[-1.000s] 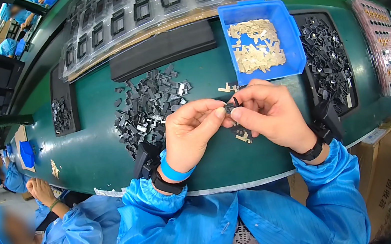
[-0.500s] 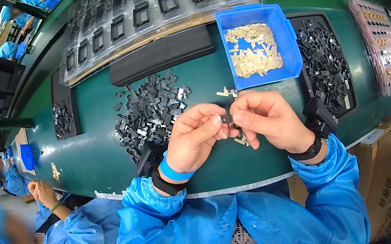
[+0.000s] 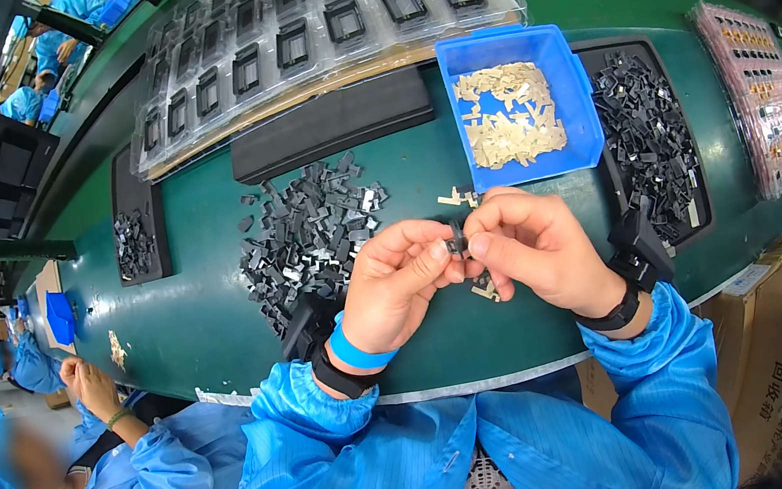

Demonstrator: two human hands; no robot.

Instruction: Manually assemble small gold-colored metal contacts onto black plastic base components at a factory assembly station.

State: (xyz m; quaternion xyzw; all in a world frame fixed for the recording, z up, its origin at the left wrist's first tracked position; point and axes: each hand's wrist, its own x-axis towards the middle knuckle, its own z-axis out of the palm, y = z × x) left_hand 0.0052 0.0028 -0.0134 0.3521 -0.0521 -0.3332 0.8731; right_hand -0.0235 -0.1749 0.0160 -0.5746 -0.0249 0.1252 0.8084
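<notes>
Between my two hands, above the near edge of the green table, is a small black plastic part (image 3: 457, 238). My left hand (image 3: 396, 279) pinches it between thumb and forefinger from the left. From the right, my right hand (image 3: 538, 248) closes thumb and fingertips on the same part, and the fingers hide much of it. Several pale metal pieces (image 3: 457, 198) lie on the table just beyond and beneath my fingertips. Left of my hands spreads a loose heap of small black parts (image 3: 314, 236). Past my right hand stands a blue bin (image 3: 590, 119) holding many pale flat pieces.
A black tray (image 3: 705, 198) of black parts lies right of the bin. Clear trays with black frames (image 3: 320, 42) are stacked at the back, behind a black foam block (image 3: 333, 124). A pink tray (image 3: 756, 99) stands far right. A co-worker (image 3: 157, 472) sits at the left.
Both hands stay together on the black part, which has turned slightly between the fingertips. The whole view has shifted a little, so the table's things appear slightly lower.
</notes>
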